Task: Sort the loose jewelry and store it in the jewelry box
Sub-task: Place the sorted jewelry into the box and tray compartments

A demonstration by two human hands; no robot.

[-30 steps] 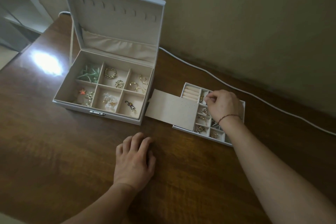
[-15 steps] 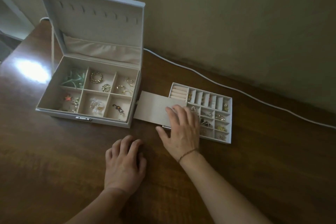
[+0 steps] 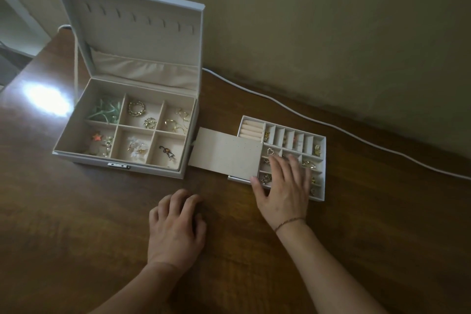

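The pale jewelry box (image 3: 76, 155) stands open at the left, lid upright. Its six compartments hold gold rings (image 3: 136, 108), a green ribbon piece (image 3: 104, 112) and other small pieces. To its right lies a removable divided tray (image 3: 321, 168) with ring rolls and small earrings, including a heart-shaped piece (image 3: 270, 151). A beige flat card (image 3: 226, 153) lies across the tray's left end. My right hand (image 3: 283, 188) rests flat over the tray's front compartments, fingers straight. My left hand (image 3: 175, 227) rests on the table with loosely curled fingers, holding nothing.
The wooden table (image 3: 76, 237) carries a bright light reflection at the left. A white cable (image 3: 331, 123) runs along the wall behind the tray. The table's left edge drops away near the box.
My right hand left the tray's back row, came down to the card's edge, then shifted right onto the tray's front compartments. My left hand stayed put.
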